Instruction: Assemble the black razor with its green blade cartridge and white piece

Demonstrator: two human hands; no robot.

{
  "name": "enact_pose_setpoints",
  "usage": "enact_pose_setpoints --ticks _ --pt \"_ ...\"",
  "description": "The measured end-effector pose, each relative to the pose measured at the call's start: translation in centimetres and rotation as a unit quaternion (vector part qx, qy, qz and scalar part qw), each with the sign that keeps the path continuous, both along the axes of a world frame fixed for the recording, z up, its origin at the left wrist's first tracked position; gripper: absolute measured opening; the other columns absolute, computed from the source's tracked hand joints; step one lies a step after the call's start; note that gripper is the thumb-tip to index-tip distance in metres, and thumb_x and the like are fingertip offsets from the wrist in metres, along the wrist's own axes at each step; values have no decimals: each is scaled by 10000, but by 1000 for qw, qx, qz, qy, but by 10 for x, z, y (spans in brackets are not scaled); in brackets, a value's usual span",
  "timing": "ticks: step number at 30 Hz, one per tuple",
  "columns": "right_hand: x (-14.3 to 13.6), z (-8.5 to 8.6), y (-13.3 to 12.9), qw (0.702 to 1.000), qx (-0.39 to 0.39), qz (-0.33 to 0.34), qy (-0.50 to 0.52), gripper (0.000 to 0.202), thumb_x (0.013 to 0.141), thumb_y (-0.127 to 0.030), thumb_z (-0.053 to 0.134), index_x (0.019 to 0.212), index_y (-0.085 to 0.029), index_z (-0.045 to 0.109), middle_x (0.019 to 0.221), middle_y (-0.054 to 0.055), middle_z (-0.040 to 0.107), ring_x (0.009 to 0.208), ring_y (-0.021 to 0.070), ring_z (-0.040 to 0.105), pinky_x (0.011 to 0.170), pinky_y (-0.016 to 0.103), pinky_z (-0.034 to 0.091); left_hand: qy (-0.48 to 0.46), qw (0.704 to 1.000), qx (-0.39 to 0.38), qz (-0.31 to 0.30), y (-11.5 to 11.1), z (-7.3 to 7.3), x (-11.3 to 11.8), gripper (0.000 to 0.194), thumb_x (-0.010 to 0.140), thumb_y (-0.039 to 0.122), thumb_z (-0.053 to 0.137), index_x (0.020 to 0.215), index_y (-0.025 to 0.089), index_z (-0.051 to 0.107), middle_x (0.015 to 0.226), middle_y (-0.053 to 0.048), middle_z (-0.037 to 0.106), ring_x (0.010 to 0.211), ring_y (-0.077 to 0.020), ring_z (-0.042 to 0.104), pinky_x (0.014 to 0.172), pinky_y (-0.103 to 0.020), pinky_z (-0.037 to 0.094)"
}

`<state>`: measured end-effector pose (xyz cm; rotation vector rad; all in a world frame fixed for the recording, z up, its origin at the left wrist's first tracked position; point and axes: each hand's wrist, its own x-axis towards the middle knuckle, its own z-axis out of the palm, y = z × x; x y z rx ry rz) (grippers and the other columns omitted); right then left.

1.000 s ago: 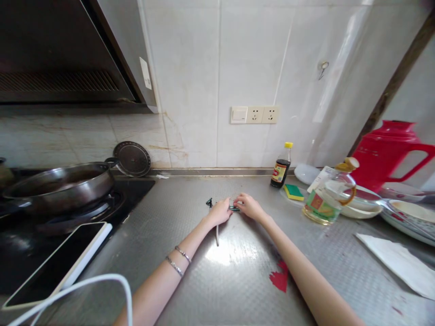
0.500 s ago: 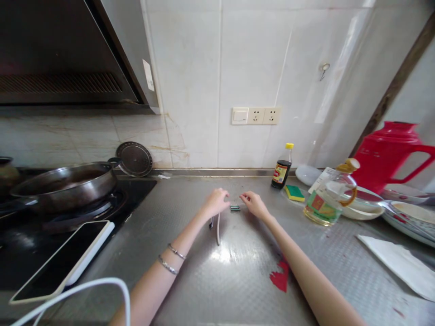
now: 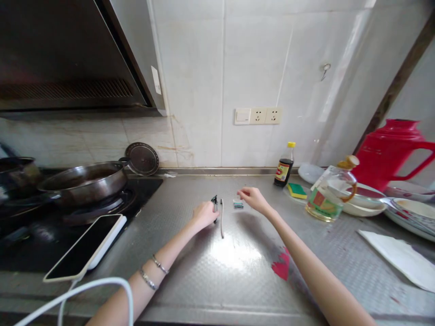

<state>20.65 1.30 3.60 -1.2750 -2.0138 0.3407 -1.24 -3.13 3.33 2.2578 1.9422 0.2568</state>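
My left hand (image 3: 205,214) is closed on a thin black razor (image 3: 215,200), whose dark head sticks up past the fingers; its handle is partly hidden. Just to its right, a slim pale stick with a dark tip (image 3: 222,219) lies lengthwise on the steel counter (image 3: 190,190). A small teal-and-dark piece (image 3: 238,205), like a blade cartridge, lies further right, with something clear at its far side. Above and right of it is my right hand (image 3: 253,198), fingers pinched together; I cannot make out anything between them.
A phone (image 3: 84,246) with a white cable rests by the stove, where a steel pan (image 3: 84,179) stands. Along the right are a soy sauce bottle (image 3: 284,166), a sponge (image 3: 297,190), an oil jug (image 3: 328,197), bowls and a red thermos (image 3: 390,151). A red scrap (image 3: 281,266) lies near my right forearm.
My left hand has moved left and nearer to me, with the black razor now in it, uncovering the pale stick. My right hand stays near the teal piece. The view has shifted slightly left.
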Motion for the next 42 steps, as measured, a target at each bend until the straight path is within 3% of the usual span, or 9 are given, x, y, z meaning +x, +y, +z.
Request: enact_pose_setpoints --ticks 7,12,19,22,27,31,35,39,42 --pt "-1 18 -26 999 -7 23 -38 321 810 -347 437 686 -140 649 580 12 594 538 108 473 519 198 305 26 1000 -3 -3 -2 -12 4 274 753 359 482 829 156 650 895 -145 671 854 -265 636 678 -318 474" --pt "5 27 -41 998 -8 26 -49 327 806 -344 439 651 -139 640 550 1 564 515 98 439 496 198 288 10 1000 -14 -23 0 -18 2 277 758 330 481 831 130 658 871 -150 672 830 -247 643 646 -276 468" --pt "4 16 -59 1000 -19 0 -16 296 803 -336 456 678 -147 647 568 11 604 516 100 476 495 202 316 -7 999 34 -21 -1 -18 3 253 761 261 469 758 101 665 797 -149 679 740 -205 643 606 -244 432" --pt "-6 6 -68 996 -86 1 33 263 794 -337 478 747 -141 648 577 20 624 483 93 492 470 194 349 -31 998 54 -27 -14 -12 11 275 777 289 468 732 105 667 776 -139 680 717 -189 631 618 -245 421" --pt "-28 1 -85 963 -238 -1 125 291 789 -377 471 845 -135 622 726 48 673 415 78 498 318 172 318 -85 993 40 -73 -46 -1 36 301 803 335 460 746 128 671 731 -91 681 692 -161 614 635 -235 405" --pt "-37 1 -93 967 -212 -35 135 288 757 -393 507 646 -146 607 535 13 614 386 84 499 308 165 310 -91 988 52 -115 -63 0 51 290 819 327 445 796 148 672 736 -77 680 692 -165 624 639 -234 405" --pt "-31 -5 -89 978 -168 -70 99 267 741 -331 507 559 -154 591 428 6 566 403 109 533 399 183 375 -80 986 58 -136 -68 0 55 337 849 382 408 822 162 662 784 -88 680 729 -185 631 656 -250 420" --pt "-2 -13 -72 984 -108 -134 -38 323 788 -326 433 588 -154 620 482 30 616 419 119 549 434 193 366 -45 988 64 -133 -63 4 46 415 849 480 386 804 165 652 820 -104 676 785 -203 630 697 -273 433" --pt "30 -17 -58 976 -91 -183 -79 319 784 -298 442 578 -142 628 553 90 649 530 162 600 473 209 355 -3 994 69 -82 -52 6 32 327 848 401 419 818 168 646 850 -114 673 821 -210 631 710 -281 436"
